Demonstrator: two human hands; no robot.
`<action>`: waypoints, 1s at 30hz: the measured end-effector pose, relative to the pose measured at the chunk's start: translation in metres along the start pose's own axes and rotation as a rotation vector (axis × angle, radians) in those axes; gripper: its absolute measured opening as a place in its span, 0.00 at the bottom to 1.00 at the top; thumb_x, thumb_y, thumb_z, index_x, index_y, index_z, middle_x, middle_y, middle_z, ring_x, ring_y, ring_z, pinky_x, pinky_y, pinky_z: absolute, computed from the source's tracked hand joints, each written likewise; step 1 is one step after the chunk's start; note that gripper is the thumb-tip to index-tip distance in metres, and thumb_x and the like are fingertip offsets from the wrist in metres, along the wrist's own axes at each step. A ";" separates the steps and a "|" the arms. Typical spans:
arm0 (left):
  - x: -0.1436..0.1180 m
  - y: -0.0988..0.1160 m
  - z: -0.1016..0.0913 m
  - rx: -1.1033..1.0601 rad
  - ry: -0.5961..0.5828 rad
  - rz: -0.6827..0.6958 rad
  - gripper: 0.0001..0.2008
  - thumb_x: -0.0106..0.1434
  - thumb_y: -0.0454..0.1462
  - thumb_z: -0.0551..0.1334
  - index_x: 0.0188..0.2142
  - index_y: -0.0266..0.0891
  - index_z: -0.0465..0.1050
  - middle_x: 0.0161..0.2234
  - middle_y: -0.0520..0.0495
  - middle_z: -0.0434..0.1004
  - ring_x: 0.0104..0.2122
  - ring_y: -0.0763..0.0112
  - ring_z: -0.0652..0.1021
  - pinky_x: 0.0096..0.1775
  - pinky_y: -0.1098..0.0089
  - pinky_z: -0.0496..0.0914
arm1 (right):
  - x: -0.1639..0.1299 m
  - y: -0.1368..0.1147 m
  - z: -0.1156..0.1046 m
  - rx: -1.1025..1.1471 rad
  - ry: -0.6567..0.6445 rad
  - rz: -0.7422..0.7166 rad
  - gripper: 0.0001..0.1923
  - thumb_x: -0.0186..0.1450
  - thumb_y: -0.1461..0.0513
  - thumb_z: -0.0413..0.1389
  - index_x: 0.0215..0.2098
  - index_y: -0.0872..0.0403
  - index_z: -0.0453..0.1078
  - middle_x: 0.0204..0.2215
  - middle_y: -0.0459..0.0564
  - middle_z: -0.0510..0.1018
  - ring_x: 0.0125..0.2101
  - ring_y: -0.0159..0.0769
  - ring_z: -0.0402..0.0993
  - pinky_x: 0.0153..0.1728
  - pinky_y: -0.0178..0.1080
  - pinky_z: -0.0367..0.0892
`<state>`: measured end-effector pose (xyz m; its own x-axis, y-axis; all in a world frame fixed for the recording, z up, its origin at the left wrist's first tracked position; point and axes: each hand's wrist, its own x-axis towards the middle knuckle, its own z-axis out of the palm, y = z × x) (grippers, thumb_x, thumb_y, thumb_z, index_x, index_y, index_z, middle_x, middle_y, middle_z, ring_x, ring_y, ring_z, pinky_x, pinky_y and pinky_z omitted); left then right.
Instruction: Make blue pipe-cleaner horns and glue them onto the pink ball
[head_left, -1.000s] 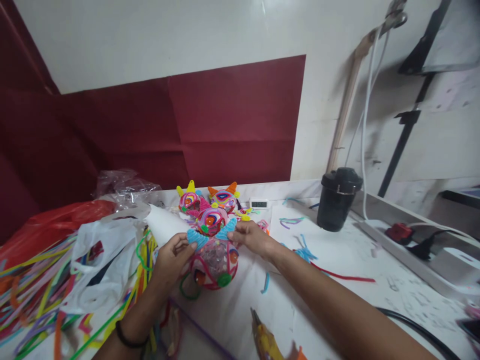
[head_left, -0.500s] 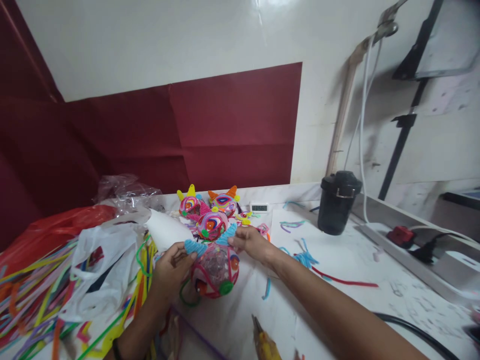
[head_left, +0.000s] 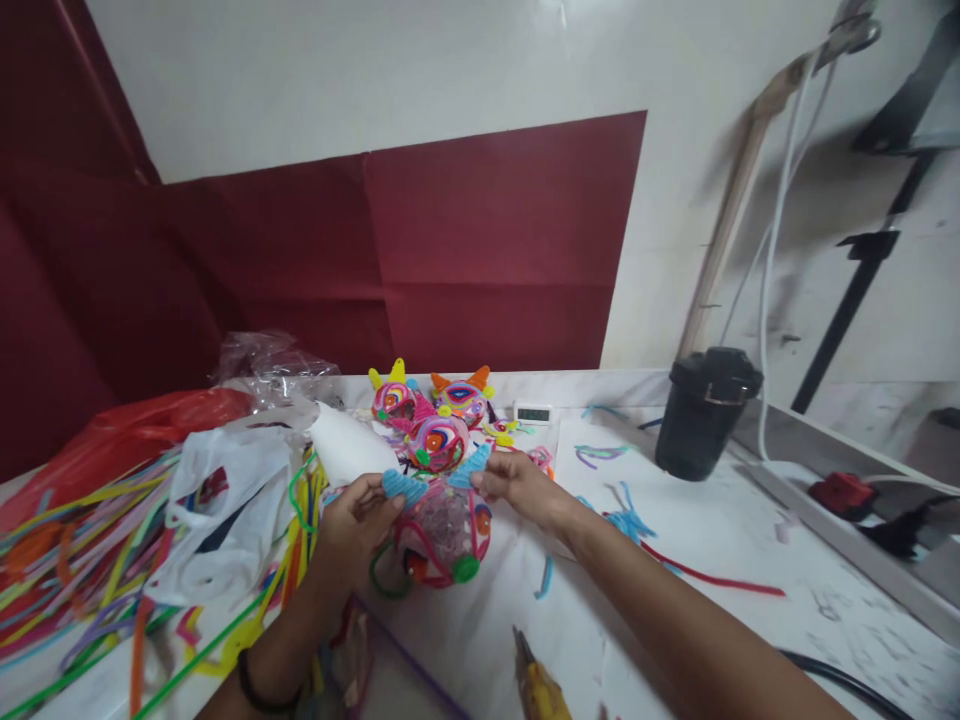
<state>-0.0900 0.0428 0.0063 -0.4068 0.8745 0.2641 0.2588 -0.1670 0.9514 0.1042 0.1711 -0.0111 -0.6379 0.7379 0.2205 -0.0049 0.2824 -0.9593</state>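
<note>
Between my hands is a round pipe-cleaner animal head [head_left: 444,530] with a clear see-through middle, pink bands, orange-and-red eyes, a green nose and two blue ears. My left hand [head_left: 358,525] pinches the left blue ear [head_left: 403,487]. The right blue ear [head_left: 471,466] is pinched in the fingers of my right hand [head_left: 517,485]. Just behind it sit several finished-looking heads: a pink one [head_left: 436,442], one with yellow ears [head_left: 393,400] and one with orange ears [head_left: 461,397].
Loose pipe cleaners [head_left: 82,570] and a white bag [head_left: 225,510] cover the left side. Pliers-like yellow-handled tool [head_left: 541,690] lies in front. On the right are blue pipe-cleaner pieces [head_left: 626,520], a black cup [head_left: 709,415] and a power strip [head_left: 825,520]. A small digital display [head_left: 533,413] stands behind.
The camera view has shifted, so the scene sits slightly farther right. Both hands keep their hold on the blue ears, with little visible movement of the head.
</note>
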 end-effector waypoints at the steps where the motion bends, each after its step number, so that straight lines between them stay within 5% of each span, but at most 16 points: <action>1: 0.000 0.001 0.000 -0.001 -0.007 -0.002 0.10 0.50 0.40 0.66 0.30 0.39 0.72 0.26 0.51 0.78 0.30 0.67 0.78 0.33 0.71 0.72 | 0.000 0.000 0.000 -0.003 -0.004 0.000 0.20 0.52 0.48 0.61 0.19 0.55 0.63 0.16 0.40 0.64 0.22 0.29 0.60 0.26 0.34 0.58; 30: -0.007 0.008 0.003 0.121 0.029 0.099 0.06 0.49 0.41 0.64 0.22 0.41 0.72 0.21 0.53 0.75 0.23 0.67 0.74 0.27 0.70 0.70 | -0.002 -0.012 0.005 -0.093 -0.023 -0.012 0.20 0.53 0.50 0.60 0.17 0.55 0.61 0.16 0.40 0.63 0.21 0.29 0.58 0.25 0.34 0.54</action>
<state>-0.0825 0.0362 0.0118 -0.3987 0.8426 0.3621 0.4019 -0.1944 0.8948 0.1016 0.1634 -0.0008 -0.6554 0.7203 0.2272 0.0580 0.3479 -0.9357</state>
